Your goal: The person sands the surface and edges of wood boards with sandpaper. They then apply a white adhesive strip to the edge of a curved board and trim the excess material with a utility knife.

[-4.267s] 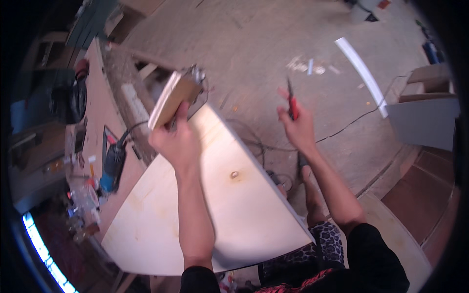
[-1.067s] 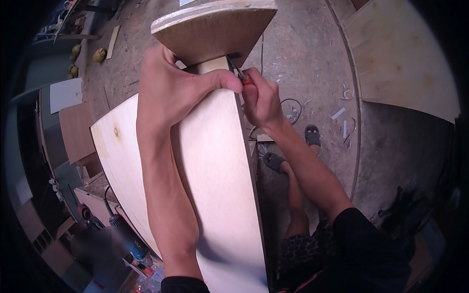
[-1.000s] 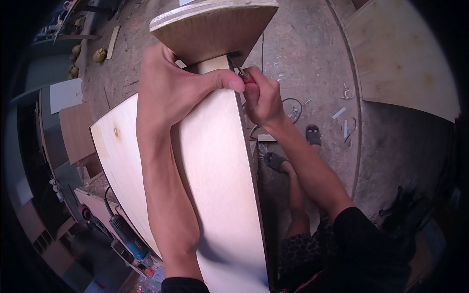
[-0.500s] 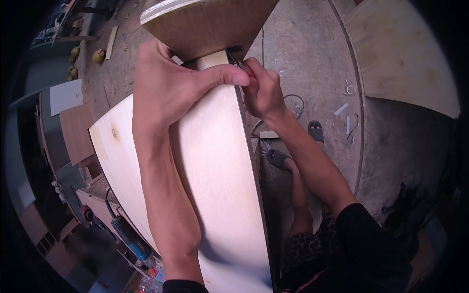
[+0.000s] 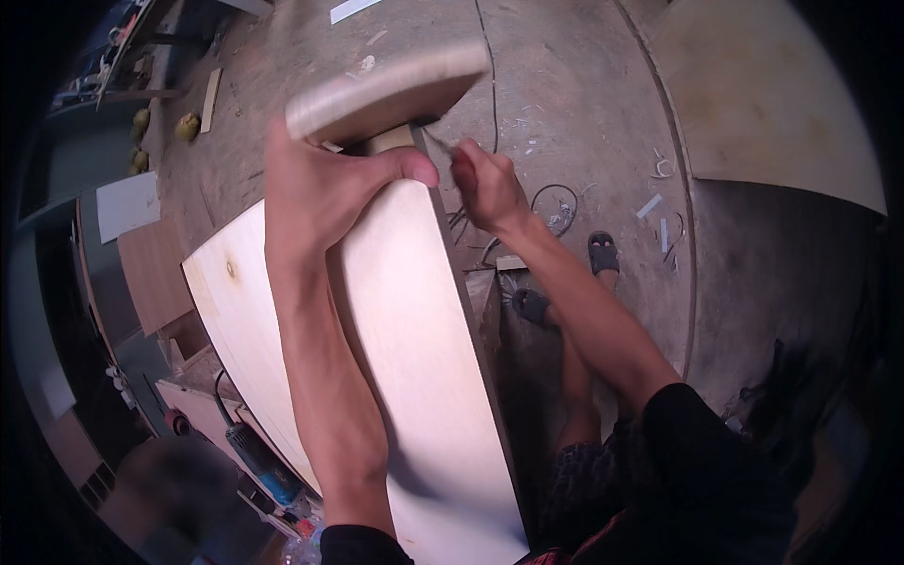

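Note:
A long pale wooden panel (image 5: 424, 311) runs away from me, its dark edge on the right. My left hand (image 5: 325, 193) grips its far end, thumb over the top face and fingers hidden on the left side. A thick plywood piece (image 5: 391, 99), smeared by motion, lies crosswise at that end, beyond the thumb. My right hand (image 5: 492, 188) is closed on a red-handled knife (image 5: 438, 144). Its thin grey blade points toward the panel's far right corner; whether it touches is unclear.
Left of my arm spreads another pale board (image 5: 235, 282). A blue and black power tool (image 5: 262, 461) sits at lower left. Cables (image 5: 565, 209) and offcuts lie on the concrete floor. A large sheet (image 5: 782, 104) stands at right, and my sandalled feet (image 5: 603, 254) show below.
The crosswise plywood piece looks smaller and tilted differently, with more floor showing beyond it. My right hand has drawn slightly down and away from the panel's corner, exposing the blade. My left hand keeps its grip.

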Demonstrator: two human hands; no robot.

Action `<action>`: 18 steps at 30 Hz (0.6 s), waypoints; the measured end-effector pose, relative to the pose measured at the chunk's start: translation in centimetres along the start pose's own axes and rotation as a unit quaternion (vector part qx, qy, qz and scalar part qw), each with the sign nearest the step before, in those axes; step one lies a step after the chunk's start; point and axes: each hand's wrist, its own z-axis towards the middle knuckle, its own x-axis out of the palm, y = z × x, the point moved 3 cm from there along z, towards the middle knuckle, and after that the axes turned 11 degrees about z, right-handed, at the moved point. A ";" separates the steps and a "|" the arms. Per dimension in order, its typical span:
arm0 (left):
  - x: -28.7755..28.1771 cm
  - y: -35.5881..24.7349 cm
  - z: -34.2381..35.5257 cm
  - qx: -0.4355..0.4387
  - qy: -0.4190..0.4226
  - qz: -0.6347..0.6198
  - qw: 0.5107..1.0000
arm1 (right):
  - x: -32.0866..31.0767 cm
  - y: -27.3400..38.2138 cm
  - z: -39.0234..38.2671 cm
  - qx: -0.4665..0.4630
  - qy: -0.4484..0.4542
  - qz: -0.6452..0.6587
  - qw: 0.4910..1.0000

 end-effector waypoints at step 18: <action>0.2 0.1 0.3 0.072 -0.028 -0.006 0.997 | 0.0 4.0 3.2 -0.138 0.005 0.015 0.990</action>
